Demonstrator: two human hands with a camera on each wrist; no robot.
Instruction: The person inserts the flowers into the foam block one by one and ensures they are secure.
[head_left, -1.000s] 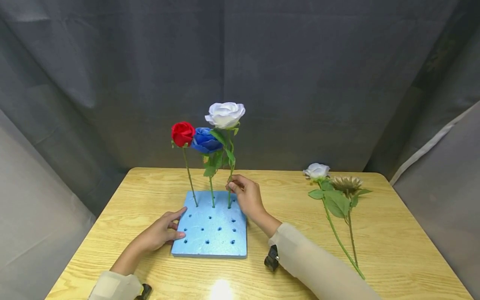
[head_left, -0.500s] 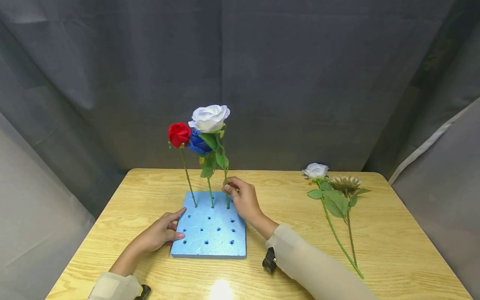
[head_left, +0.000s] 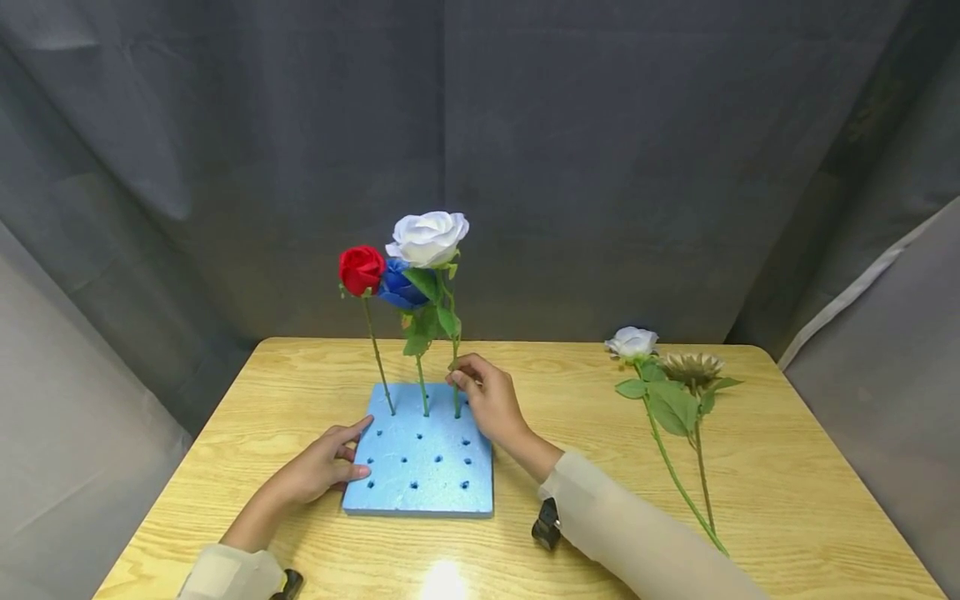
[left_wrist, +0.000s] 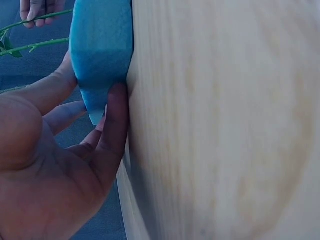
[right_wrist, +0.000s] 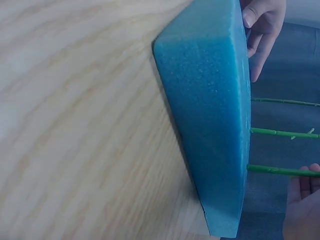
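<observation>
A light-blue foam block [head_left: 442,497] with rows of holes lies flat on the wooden table. Along its back part stand a red rose [head_left: 362,269], a blue rose [head_left: 401,287] and a taller white rose [head_left: 429,239], each stem in a hole. My right hand [head_left: 495,400] pinches the white rose's stem [right_wrist: 272,170] low down, a little above the foam. This rose leans left, its bloom partly covering the blue one. With thumb and fingers my left hand [head_left: 315,467] grips the block's left edge; the left wrist view shows its fingers against the foam side [left_wrist: 102,55].
On the right side of the table [head_left: 570,417] lie another white rose [head_left: 632,342] and a beige-gold flower [head_left: 692,368], their stems crossing near the front. Grey curtains [head_left: 525,167] hang behind the table and at both sides.
The white rose's bloom has tipped left and slightly down, then swung a little back right. My right hand stays on its stem, shifted slightly left. The left hand keeps its place on the block.
</observation>
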